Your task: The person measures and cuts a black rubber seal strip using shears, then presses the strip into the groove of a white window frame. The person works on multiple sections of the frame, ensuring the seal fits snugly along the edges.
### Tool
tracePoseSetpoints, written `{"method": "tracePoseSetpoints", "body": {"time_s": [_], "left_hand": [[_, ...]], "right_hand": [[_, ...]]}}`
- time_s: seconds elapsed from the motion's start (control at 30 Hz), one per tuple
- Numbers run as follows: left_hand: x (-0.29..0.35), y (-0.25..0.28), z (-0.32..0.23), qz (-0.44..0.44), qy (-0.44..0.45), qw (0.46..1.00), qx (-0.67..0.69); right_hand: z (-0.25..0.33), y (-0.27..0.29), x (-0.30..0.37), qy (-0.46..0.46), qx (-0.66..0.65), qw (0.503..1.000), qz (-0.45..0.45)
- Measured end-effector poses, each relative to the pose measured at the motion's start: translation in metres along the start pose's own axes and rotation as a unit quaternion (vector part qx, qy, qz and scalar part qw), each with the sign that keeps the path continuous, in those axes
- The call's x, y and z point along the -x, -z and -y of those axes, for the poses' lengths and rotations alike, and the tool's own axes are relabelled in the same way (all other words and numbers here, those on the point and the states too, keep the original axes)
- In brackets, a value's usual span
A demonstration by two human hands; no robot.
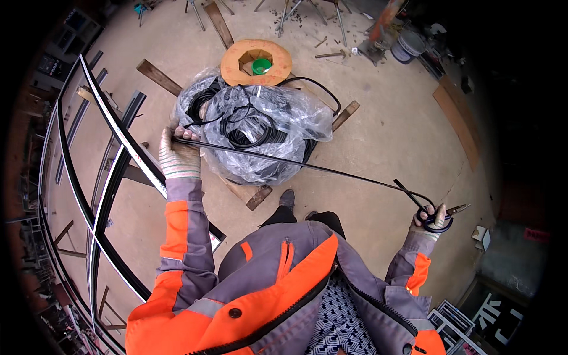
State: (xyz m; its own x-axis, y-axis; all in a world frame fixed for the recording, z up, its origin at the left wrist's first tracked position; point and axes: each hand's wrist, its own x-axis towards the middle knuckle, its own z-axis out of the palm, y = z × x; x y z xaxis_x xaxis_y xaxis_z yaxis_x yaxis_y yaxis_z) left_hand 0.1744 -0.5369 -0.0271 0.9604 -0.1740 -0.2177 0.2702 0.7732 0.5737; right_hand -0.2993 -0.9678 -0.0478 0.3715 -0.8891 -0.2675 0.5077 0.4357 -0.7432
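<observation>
A long black rubber strip (307, 167) stretches taut between my two hands. My left hand (177, 155), in a knit work glove, grips one end of it beside the metal frame (127, 142). My right hand (432, 220), also gloved, holds the other end of the strip, which curls into a loop there, together with black-handled scissors (452, 212). Behind the strip lies a big bundle of coiled black strip wrapped in clear plastic (260, 133), resting on wooden slats (258, 197).
A round orange cardboard spool disc (255, 61) with a green core lies behind the bundle. Black and white metal frame profiles (100, 207) stand at the left. Wooden boards (158, 77), trestle legs, a bucket (409, 46) and scraps lie on the concrete floor.
</observation>
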Motion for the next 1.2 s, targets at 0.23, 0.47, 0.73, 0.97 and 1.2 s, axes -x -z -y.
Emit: {"method": "tracePoseSetpoints", "body": {"time_s": [0.23, 0.47, 0.73, 0.97, 1.2], "left_hand": [[-0.018, -0.031, 0.012, -0.118, -0.058, 0.982, -0.137], [0.007, -0.089, 0.071, -0.022, -0.081, 0.926, -0.368], [0.053, -0.249, 0.147, 0.133, -0.025, 0.824, -0.55], [0.042, -0.26, 0.207, 0.312, 0.042, 0.703, -0.637], [0.003, -0.258, 0.205, 0.51, 0.044, 0.517, -0.686]], "right_hand": [[0.022, 0.047, -0.116, 0.02, 0.031, 0.986, -0.162], [0.033, -0.016, -0.234, 0.05, 0.194, 0.971, -0.13], [-0.035, -0.168, -0.228, -0.007, 0.32, 0.921, 0.223], [-0.069, -0.247, -0.166, -0.155, 0.384, 0.829, 0.377], [-0.115, -0.279, -0.178, -0.102, 0.425, 0.818, 0.375]]}}
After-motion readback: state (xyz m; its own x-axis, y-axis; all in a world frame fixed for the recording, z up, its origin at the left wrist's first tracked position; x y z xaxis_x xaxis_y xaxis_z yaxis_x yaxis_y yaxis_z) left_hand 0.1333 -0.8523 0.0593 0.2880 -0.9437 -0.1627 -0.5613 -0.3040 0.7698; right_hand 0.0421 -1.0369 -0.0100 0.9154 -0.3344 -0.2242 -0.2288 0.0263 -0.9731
